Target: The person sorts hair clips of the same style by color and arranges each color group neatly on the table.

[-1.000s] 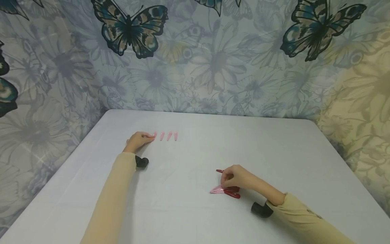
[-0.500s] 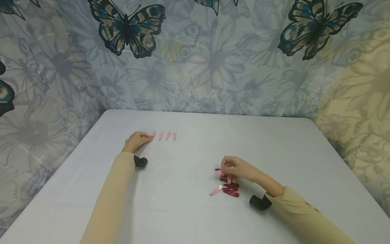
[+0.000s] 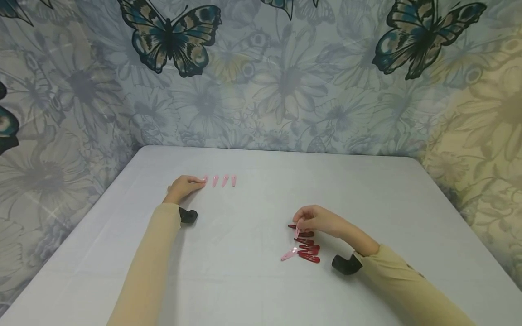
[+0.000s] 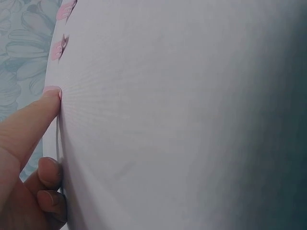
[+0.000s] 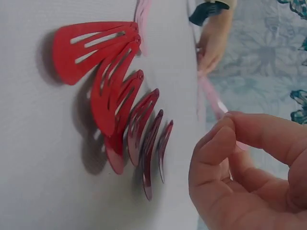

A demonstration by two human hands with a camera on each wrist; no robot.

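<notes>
My right hand (image 3: 320, 220) pinches a pink snap hair clip (image 3: 297, 231) between thumb and forefinger, over a cluster of red snap hair clips (image 3: 310, 253). In the right wrist view the held clip sticks out past the fingertips, and the red clips (image 5: 110, 91) lie fanned out and overlapping. Another pink clip (image 3: 287, 255) rests against the cluster's left side. Far left, my left hand (image 3: 182, 188) rests an outstretched finger on the leftmost pink clip (image 3: 205, 178) of a short row. The finger covers most of that clip (image 4: 52, 89) in the left wrist view.
To the right of my left hand, more pink clips (image 3: 225, 181) stand in a spaced row. A white cloth covers the table (image 3: 253, 280). Its back edge meets a wall (image 3: 244, 113) hung with butterfly-and-flower fabric.
My right hand has risen from the cluster with a pink clip and moved slightly toward the back, uncovering more red clips. My left hand stays on its clip.
</notes>
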